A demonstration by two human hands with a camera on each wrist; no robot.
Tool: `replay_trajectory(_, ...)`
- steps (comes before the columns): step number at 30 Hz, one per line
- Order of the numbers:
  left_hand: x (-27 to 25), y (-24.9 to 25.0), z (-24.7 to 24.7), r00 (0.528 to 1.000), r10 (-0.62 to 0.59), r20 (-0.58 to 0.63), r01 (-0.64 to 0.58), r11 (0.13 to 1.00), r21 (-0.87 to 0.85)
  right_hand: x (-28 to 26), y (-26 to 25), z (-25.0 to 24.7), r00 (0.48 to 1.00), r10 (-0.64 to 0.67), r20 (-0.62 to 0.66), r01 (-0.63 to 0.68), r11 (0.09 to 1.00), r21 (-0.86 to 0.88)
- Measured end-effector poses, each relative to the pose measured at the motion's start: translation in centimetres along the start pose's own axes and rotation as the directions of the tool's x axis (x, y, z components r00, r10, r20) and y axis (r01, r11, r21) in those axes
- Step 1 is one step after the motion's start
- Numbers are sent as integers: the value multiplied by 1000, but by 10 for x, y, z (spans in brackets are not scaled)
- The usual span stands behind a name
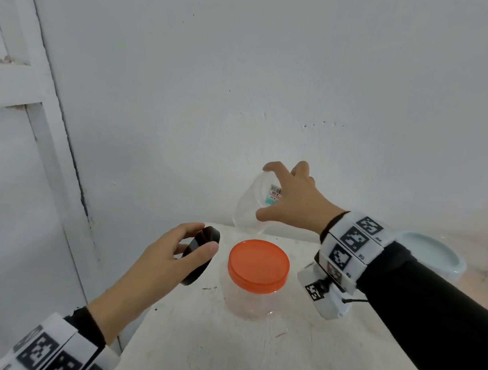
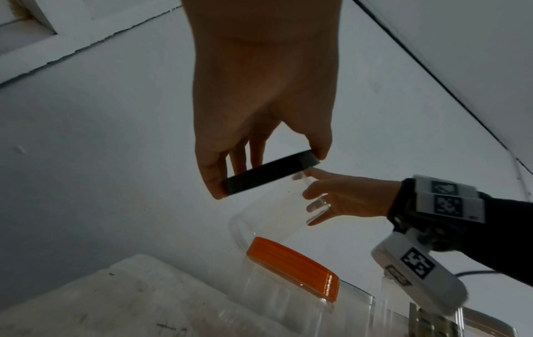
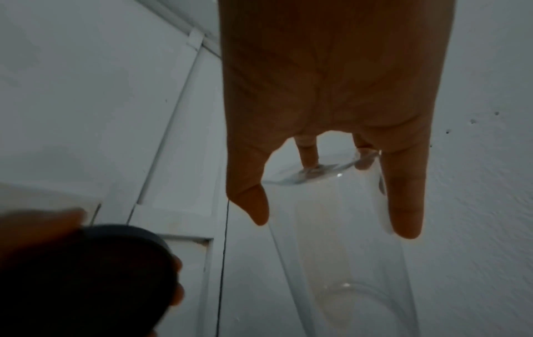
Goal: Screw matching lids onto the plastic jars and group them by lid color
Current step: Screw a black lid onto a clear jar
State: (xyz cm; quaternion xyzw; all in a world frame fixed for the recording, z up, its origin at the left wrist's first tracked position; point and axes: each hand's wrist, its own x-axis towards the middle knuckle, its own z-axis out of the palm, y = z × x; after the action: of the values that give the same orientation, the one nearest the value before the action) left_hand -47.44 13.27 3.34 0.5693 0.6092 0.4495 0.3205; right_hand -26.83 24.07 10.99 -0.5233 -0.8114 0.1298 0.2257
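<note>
Lid, black, being pinched in left hand; right hand gripping tilted clear jar, mouth angling down-left toward lid, both raised above table

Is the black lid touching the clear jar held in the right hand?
Apart. The head view shows bare wall and table between the black lid in the left hand and the clear jar.

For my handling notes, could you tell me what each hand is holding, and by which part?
Left hand pinches the black lid by its rim. Right hand grips the clear lidless jar, tilted, around its base end.
</note>
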Motion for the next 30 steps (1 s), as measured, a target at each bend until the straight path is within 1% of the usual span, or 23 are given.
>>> replay_trajectory(2,2,4,3,1000,15,-26,-16,999,-48,-18,3,-9,997,-26,-79,33,996,80)
replay_trajectory(4,3,10,6,998,33,-51,-38,995,-97,-39,8,-16,988,-23,-154,44,990,135)
replay_trajectory(6,4,16,9,995,58,-83,-70,988,-140,-59,13,-19,979,11,-203,25,984,174)
replay_trajectory(8,5,22,11,989,85,-118,-106,978,-180,-80,20,-18,974,74,-215,-23,973,230)
replay_trajectory(13,10,37,20,985,109,-134,-140,959,-248,-125,39,-4,966,231,-114,-176,915,364)
replay_trajectory(15,12,41,24,985,122,-120,-149,956,-254,-138,45,0,958,285,-39,-241,870,431)
replay_trajectory(18,14,46,31,986,135,-97,-156,954,-258,-155,52,3,947,304,104,-315,815,487)
replay_trajectory(20,15,48,35,986,144,-80,-160,955,-248,-163,56,4,942,294,160,-334,802,496)
replay_trajectory(24,16,52,44,985,166,-47,-173,954,-243,-173,63,3,937,296,188,-348,731,586)
replay_trajectory(27,16,55,49,983,183,-28,-185,955,-230,-177,70,4,934,315,170,-353,733,582)
replay_trajectory(30,15,60,52,981,194,-9,-191,956,-222,-179,75,9,926,327,186,-373,729,574)
